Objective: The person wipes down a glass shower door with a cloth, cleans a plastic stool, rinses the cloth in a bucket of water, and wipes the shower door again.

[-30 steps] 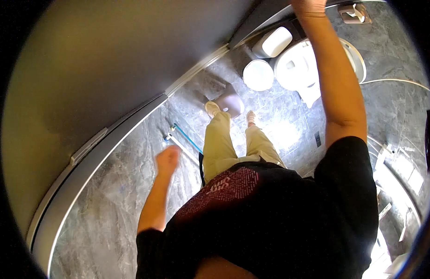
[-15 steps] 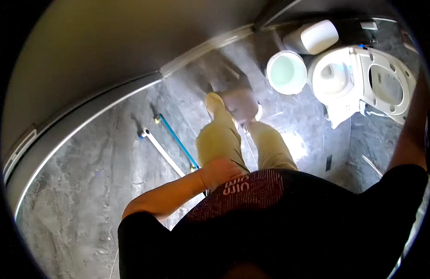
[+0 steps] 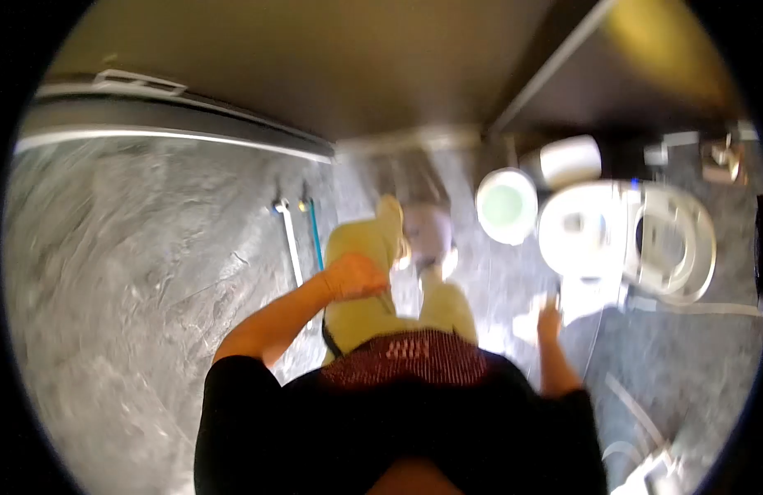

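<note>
My left hand (image 3: 354,276) lies on the thigh of my light trousers (image 3: 348,318), its fingers resting over the cloth. My right hand (image 3: 549,320) hangs low beside my right leg, close to the front of the white toilet (image 3: 563,256). Bright white patches show on both sides of it. Motion smears its fingers, and whether it holds any of that white is not visible. The toilet's seat and lid (image 3: 701,247) reach to its right. A white bucket (image 3: 507,206) with pale green inside stands beside the bowl.
A white bin (image 3: 569,161) stands behind the bucket. Between my feet is a greyish-pink stool-like shape (image 3: 427,233). A white pole (image 3: 292,243) and a blue-green pole (image 3: 316,235) lie on the grey floor (image 3: 134,289) at left. A dark wall (image 3: 357,66) bounds the far side.
The view has swung round and blurred. My right hand, out of view before, now shows low near the toilet. My left hand stays on my leg.
</note>
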`<state>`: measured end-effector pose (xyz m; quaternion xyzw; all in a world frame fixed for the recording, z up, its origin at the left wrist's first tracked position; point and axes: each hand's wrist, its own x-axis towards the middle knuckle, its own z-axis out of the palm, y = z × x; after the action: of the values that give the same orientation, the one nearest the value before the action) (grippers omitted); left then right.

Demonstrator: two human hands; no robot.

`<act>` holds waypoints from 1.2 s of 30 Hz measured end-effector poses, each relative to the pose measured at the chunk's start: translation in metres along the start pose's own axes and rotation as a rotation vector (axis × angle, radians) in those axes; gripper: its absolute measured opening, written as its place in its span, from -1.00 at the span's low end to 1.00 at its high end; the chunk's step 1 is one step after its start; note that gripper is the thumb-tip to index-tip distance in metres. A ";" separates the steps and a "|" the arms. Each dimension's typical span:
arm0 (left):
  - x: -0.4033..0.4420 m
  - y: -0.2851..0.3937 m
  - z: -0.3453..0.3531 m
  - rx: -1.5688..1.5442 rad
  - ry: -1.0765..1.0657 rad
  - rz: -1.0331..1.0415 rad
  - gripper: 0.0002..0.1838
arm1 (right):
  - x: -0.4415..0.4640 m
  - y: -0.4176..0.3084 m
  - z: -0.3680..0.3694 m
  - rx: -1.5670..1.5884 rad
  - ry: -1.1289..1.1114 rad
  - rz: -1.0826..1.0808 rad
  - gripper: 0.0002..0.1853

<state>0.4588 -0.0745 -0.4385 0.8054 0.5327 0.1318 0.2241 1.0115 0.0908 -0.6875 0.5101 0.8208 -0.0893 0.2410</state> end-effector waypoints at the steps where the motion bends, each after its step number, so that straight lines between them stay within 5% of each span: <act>1: -0.003 -0.003 0.003 0.009 0.038 -0.084 -0.89 | -0.005 0.053 0.068 -0.027 0.156 -0.213 -0.52; 4: 0.015 -0.002 -0.056 0.188 0.188 -0.232 -0.88 | -0.050 0.064 -0.012 1.204 -0.132 0.628 -0.68; 6: 0.005 -0.016 -0.070 0.226 0.430 -0.482 -0.76 | -0.063 0.055 -0.072 1.463 -0.073 0.775 -0.64; 8: 0.009 -0.024 -0.108 0.254 0.736 -0.607 -0.64 | -0.061 0.054 -0.084 1.215 0.114 0.837 -0.61; 10: 0.004 -0.052 -0.139 0.178 0.942 -0.822 -0.56 | -0.032 0.109 0.022 1.142 0.195 0.699 -0.61; 13: -0.027 -0.123 -0.183 0.087 1.236 -1.130 -0.42 | -0.067 0.037 -0.089 1.199 0.227 0.633 -0.59; 14: -0.044 -0.157 -0.195 0.000 1.343 -1.124 -0.37 | -0.073 0.025 -0.105 1.180 0.218 0.586 -0.59; 16: -0.031 -0.109 -0.260 -0.124 1.492 -1.113 -0.55 | -0.078 0.019 -0.065 1.050 0.279 0.510 -0.58; 17: -0.046 -0.143 -0.270 -0.001 1.616 -1.110 -0.62 | -0.087 0.009 -0.052 1.079 0.302 0.536 -0.58; 19: -0.062 -0.155 -0.305 -0.163 1.751 -1.114 -0.29 | -0.111 -0.018 -0.046 1.068 0.340 0.631 -0.61; 20: -0.088 -0.192 -0.312 -0.073 1.727 -1.157 -0.14 | -0.122 -0.031 -0.038 1.050 0.343 0.681 -0.61; 26: -0.110 -0.183 -0.342 -0.352 1.697 -1.175 -0.19 | -0.166 -0.086 0.015 1.184 0.264 1.003 -0.63; 30: -0.137 -0.222 -0.321 -0.428 1.563 -0.981 -0.27 | -0.158 -0.103 0.037 1.595 0.285 1.127 -0.63; 34: -0.134 -0.229 -0.308 -0.174 1.466 -0.935 -0.36 | -0.115 -0.116 0.048 2.132 0.397 1.134 -0.63; 35: -0.116 -0.202 -0.305 -0.007 1.487 -0.988 -0.44 | -0.103 -0.121 0.047 1.820 0.417 1.081 -0.63; 36: -0.110 -0.205 -0.295 -0.012 1.450 -0.977 -0.44 | -0.116 -0.159 -0.050 1.840 0.434 0.994 -0.62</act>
<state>0.1181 -0.0424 -0.2838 0.2035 0.8288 0.5036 -0.1344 0.8987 -0.0554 -0.6030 0.7783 0.1632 -0.4735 -0.3787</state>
